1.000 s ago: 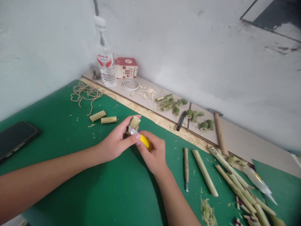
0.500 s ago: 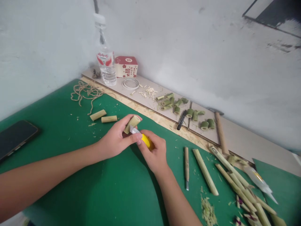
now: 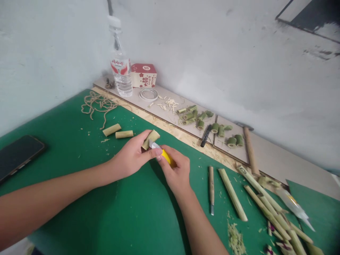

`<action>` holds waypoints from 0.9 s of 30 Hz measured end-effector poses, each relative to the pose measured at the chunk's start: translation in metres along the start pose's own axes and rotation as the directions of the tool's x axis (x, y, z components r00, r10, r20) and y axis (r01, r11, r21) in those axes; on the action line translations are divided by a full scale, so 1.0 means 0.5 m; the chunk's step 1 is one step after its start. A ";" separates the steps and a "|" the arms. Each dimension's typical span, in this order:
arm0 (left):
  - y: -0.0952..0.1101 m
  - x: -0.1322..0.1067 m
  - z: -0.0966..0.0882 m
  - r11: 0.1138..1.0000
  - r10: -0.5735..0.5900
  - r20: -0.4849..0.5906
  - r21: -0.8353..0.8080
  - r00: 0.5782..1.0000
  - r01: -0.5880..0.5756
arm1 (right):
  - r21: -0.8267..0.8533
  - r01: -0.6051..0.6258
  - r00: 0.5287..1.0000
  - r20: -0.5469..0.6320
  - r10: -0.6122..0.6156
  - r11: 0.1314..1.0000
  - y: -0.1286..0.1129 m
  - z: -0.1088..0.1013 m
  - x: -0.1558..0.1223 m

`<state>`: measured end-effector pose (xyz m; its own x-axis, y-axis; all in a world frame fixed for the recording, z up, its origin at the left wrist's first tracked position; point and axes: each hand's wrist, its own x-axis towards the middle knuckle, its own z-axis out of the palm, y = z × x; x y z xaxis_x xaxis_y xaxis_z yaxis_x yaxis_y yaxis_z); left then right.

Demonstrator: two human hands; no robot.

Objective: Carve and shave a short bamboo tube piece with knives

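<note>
My left hand (image 3: pixel 131 157) is closed around a short pale bamboo piece (image 3: pixel 150 138), held tilted above the green mat (image 3: pixel 132 212). My right hand (image 3: pixel 176 173) grips a yellow-handled knife (image 3: pixel 166 157), whose metal blade (image 3: pixel 154 145) lies against the underside of the bamboo piece. My left thumb presses on the back of the blade. Two more short bamboo pieces (image 3: pixel 117 131) lie on the mat just left of my hands.
A black phone (image 3: pixel 17 154) lies at far left, twine (image 3: pixel 97 104) behind. On the boards by the wall stand a water bottle (image 3: pixel 120 67), a red box (image 3: pixel 143 75), a tape ring (image 3: pixel 148 94), green bamboo rings (image 3: pixel 202 120), a marker (image 3: pixel 205 135), a hammer (image 3: pixel 248 148). Bamboo strips (image 3: pixel 265 209), a chisel (image 3: pixel 211 186) and a glue bottle (image 3: pixel 292 205) lie right.
The bamboo piece has tilted from nearly upright to slanted in my left hand, and the blade has slid a little along it. Both hands stay in the same place.
</note>
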<state>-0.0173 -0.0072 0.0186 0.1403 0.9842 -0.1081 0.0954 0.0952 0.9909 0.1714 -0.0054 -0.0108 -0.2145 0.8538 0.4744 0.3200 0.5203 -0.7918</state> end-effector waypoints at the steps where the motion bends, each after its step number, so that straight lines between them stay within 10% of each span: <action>1: -0.001 0.001 0.000 1.000 0.015 0.000 0.012 1.000 -0.015 | -0.006 -0.008 1.000 -0.002 0.008 1.000 0.000 0.000 0.000; 12: -0.009 0.006 -0.003 0.967 0.086 -0.052 0.244 0.995 -0.071 | -0.072 -0.068 0.995 -0.072 0.063 0.995 -0.001 0.007 -0.005; 27: -0.001 -0.003 0.016 0.996 0.068 -0.053 -0.045 0.996 -0.070 | -0.019 -0.086 0.993 0.073 0.087 0.996 -0.010 0.000 0.001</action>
<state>-0.0097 -0.0100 0.0175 0.0942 0.9949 -0.0361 0.0406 0.0324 0.9986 0.1699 -0.0073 -0.0065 -0.2528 0.8923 0.3741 0.3547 0.4452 -0.8222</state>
